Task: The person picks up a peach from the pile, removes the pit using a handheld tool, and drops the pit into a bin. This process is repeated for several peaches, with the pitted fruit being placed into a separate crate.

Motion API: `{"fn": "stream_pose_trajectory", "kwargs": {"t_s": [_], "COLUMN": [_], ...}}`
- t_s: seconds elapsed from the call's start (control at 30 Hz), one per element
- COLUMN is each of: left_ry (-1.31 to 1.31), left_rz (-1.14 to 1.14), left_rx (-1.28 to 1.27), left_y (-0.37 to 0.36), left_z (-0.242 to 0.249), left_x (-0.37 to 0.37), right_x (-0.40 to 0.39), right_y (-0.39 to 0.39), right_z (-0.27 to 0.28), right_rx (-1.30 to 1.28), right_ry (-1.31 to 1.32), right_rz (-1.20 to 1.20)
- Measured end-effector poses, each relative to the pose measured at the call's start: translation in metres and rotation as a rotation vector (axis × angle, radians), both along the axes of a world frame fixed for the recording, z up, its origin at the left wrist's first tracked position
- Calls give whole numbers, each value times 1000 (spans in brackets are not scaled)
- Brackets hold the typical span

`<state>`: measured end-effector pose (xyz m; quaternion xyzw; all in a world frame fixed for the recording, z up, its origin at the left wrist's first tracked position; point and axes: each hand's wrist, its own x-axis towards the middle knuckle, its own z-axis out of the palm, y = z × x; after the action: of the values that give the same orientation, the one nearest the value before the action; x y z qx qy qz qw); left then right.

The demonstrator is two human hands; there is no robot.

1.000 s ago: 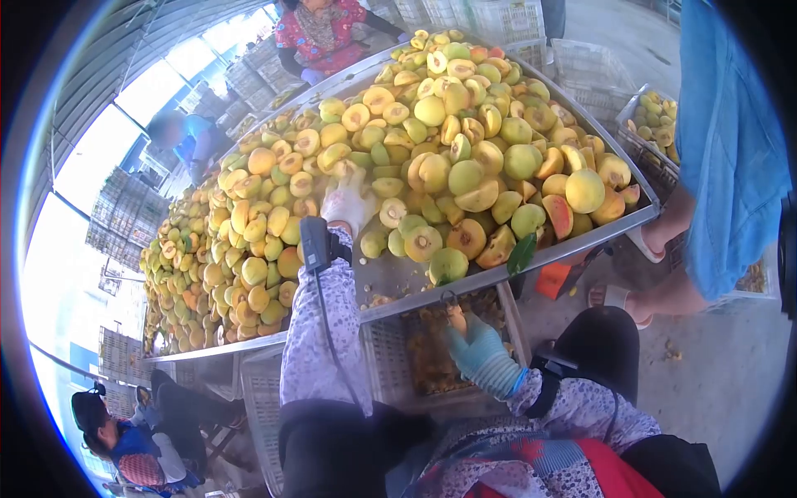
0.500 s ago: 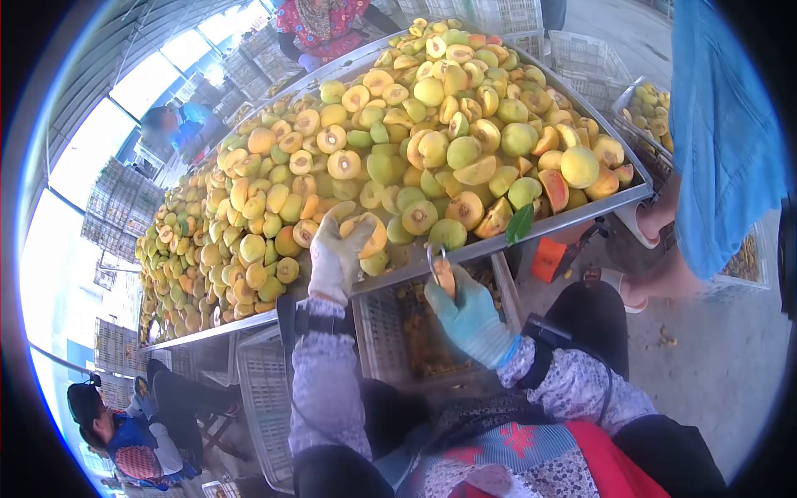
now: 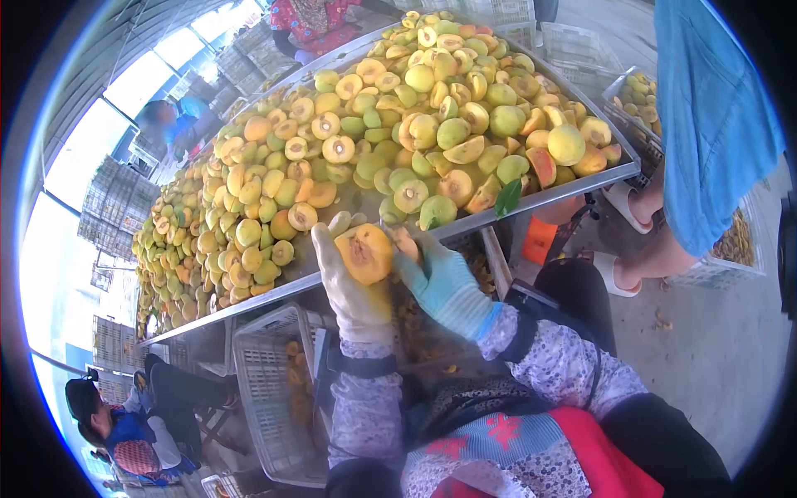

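Observation:
My left hand (image 3: 353, 286), in a pale glove, holds a peach half (image 3: 365, 253) with its orange cut face and brownish pit hollow turned up. My right hand (image 3: 448, 286), in a teal-and-white glove, is closed at the peach half's right edge. Its fingers grip a small metal-loop tool; a tan part (image 3: 405, 244) shows between them, while the loop is mostly hidden now. Both hands are just in front of a metal-rimmed table (image 3: 548, 195) heaped with whole and halved peaches (image 3: 339, 149).
Below the table's edge stand a plastic crate (image 3: 278, 415) and another container under my hands. A green leaf (image 3: 508, 197) lies on the rim. To the right, a person in a blue garment (image 3: 718, 133) stands close. Other people are across the table and at lower left (image 3: 133, 432).
My left hand has drawn the peach half off the pile toward me. My right hand has moved up and left with the loop tool to meet it. The view has shifted slightly.

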<state>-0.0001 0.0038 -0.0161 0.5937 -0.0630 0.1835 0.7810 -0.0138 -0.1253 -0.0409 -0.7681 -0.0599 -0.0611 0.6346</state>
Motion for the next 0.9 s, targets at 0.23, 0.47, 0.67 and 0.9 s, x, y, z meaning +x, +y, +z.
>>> {"fn": "stream_pose_trajectory", "kwargs": {"t_s": [0.23, 0.47, 0.67, 0.9], "left_ry": [168, 203, 181, 218], "left_rz": [-118, 133, 133, 183], "left_rx": [-230, -302, -122, 4], "left_y": [-15, -26, -19, -16], "left_z": [17, 22, 20, 23], "left_x": [-7, -6, -12, -14], "right_x": [-8, -10, -13, -16], "right_y": [1, 8, 14, 12], "right_z": [3, -2, 0, -8], "right_rx": [-401, -327, -59, -24], "right_ry": [-208, -54, 62, 82], "right_rz": [22, 131, 242, 281]}}
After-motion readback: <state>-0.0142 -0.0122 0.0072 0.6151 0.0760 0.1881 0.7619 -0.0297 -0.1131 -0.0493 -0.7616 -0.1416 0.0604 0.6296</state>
